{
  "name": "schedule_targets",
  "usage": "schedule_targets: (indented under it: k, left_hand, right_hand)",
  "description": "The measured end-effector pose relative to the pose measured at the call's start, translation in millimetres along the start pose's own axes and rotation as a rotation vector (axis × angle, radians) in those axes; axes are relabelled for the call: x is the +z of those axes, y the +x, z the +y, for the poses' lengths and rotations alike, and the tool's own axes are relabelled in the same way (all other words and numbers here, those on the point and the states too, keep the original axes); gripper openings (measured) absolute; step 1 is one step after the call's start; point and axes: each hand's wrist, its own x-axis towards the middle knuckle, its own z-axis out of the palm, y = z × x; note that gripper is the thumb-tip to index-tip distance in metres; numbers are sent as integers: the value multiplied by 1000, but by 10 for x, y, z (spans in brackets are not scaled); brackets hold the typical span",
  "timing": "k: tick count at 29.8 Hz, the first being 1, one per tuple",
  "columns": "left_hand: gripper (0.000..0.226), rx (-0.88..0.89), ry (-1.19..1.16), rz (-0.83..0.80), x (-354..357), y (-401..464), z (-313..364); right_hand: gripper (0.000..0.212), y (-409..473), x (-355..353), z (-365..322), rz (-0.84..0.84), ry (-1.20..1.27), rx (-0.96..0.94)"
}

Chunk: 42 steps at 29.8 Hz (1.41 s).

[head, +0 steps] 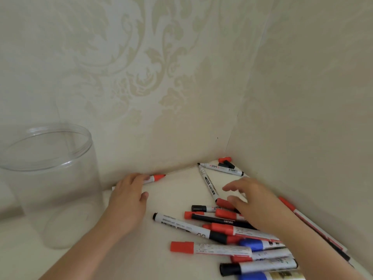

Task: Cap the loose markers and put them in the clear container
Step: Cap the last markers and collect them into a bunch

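Note:
A clear round container [50,184] stands upright at the left. My left hand [129,195] lies over a red-capped marker [156,177] by the back wall, its fingers resting on the barrel. My right hand [250,201] hovers with fingers spread over the marker pile, just above a loose red cap [223,203] at the end of an uncapped white marker [207,183]. Another uncapped marker [222,168] lies in the corner beside loose red and black caps [227,161]. Several capped red, black and blue markers [232,239] are heaped at the lower right.
Patterned walls close in the back and right sides, meeting in a corner [230,150]. A long red-capped marker [302,215] lies along the right wall. The cream tabletop [125,251] stretches between the container and the pile.

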Motion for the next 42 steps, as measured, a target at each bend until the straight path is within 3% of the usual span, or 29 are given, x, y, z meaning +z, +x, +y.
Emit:
schedule_targets:
  k: [4, 9, 13, 17, 23, 29, 33, 36, 42]
  left_hand:
    - [38, 11, 243, 89, 106, 115, -83]
    - [39, 33, 362, 159, 250, 90, -16]
    - [31, 78, 265, 184, 290, 84, -78]
    - [21, 219, 146, 147, 337, 100, -144]
    - [24, 234, 62, 179, 289, 71, -77]
    - [30, 212, -52, 192, 288, 21, -33]
    - [40, 217, -92, 164, 261, -19, -17]
    - [46, 219, -98, 122, 224, -57, -6]
    - [33, 309, -48, 118, 143, -91, 29]
  right_hand:
    - [32, 494, 156, 262, 4, -163, 81]
    - [39, 918, 298, 551, 19, -252, 124]
    - [37, 1201, 338, 625, 55, -167, 98]
    - [38, 1434, 442, 665, -27, -185, 92]
    - [44, 1473, 500, 546, -137, -77, 99]
    - [37, 949, 478, 110, -266, -14, -228]
    - [31, 747, 443, -65, -384, 95, -293]
    - [23, 683, 384, -107, -336, 134, -288]
    - [23, 413, 218, -58, -65, 355, -101]
